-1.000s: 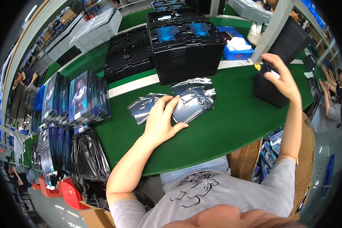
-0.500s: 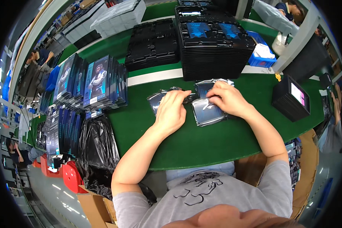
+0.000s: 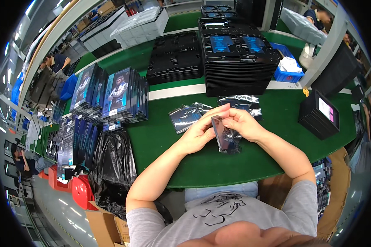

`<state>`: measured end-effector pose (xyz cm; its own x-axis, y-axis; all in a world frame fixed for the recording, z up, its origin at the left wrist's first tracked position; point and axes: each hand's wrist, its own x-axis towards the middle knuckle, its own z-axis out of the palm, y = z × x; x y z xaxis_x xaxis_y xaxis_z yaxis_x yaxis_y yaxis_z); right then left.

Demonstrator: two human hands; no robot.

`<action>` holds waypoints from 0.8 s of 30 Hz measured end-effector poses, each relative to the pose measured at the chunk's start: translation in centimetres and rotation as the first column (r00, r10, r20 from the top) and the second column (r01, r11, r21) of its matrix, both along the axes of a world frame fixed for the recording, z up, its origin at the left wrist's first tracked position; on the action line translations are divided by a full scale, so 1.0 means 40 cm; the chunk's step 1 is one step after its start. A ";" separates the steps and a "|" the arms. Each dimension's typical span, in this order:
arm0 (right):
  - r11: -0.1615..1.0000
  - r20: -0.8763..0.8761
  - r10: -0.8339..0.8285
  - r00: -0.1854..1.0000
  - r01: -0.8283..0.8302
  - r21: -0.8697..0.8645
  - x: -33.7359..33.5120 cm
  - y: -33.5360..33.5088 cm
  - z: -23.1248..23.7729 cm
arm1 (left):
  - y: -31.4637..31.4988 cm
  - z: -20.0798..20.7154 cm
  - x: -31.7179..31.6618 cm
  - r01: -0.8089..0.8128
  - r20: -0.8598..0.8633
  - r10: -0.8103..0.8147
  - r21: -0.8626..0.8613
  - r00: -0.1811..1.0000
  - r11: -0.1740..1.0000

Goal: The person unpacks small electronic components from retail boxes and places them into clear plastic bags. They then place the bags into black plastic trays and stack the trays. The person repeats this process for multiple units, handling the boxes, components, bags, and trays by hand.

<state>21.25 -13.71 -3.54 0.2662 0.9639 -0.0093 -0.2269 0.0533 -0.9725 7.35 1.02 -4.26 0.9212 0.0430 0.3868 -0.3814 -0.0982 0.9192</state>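
Note:
A flat, dark pack in shiny clear film (image 3: 224, 139) is held up between both hands, tilted on edge above the table. At its upper right, my right hand (image 3: 246, 124) pinches the film with thumb and fingers. My left hand (image 3: 198, 132) grips the pack's left side, its thumb at the edge and its fingers behind the top, partly hidden. A similar film-wrapped pack (image 3: 186, 118) lies on the green table just left of my left hand. Beyond my right hand lies another wrapped pack (image 3: 251, 105), partly covered by the fingers.
A tall stack of black plastic trays (image 3: 240, 74) and a lower stack (image 3: 175, 59) stand at the back. Printed boxes (image 3: 118, 92) crowd the left, above a black plastic bag (image 3: 113, 158). On the right are a dark open box (image 3: 317, 111) and a blue bin (image 3: 289, 76).
The pack in front has been lifted off the table and tilted up. My left hand has moved from the left pack to join my right hand on it.

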 end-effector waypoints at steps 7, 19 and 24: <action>0.998 0.153 0.069 0.986 -0.070 0.001 0.014 0.000 -0.020 | 0.015 -0.012 -0.022 -0.033 -0.047 0.017 -0.366 0.999 0.930; 0.978 0.176 0.208 0.962 -0.208 -0.019 0.025 -0.012 -0.002 | 0.002 0.060 -0.035 -0.134 -0.496 0.147 0.061 0.856 0.989; 0.968 0.325 0.249 0.912 -0.224 -0.114 0.034 -0.022 0.000 | -0.003 0.065 -0.034 -0.039 -0.503 0.069 0.069 0.862 0.997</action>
<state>22.61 -14.58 -3.53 0.0300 0.9990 -0.0317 0.1144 -0.0350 -0.9928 5.97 0.88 -1.66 0.9877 0.0910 -0.1268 0.1402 -0.1602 0.9771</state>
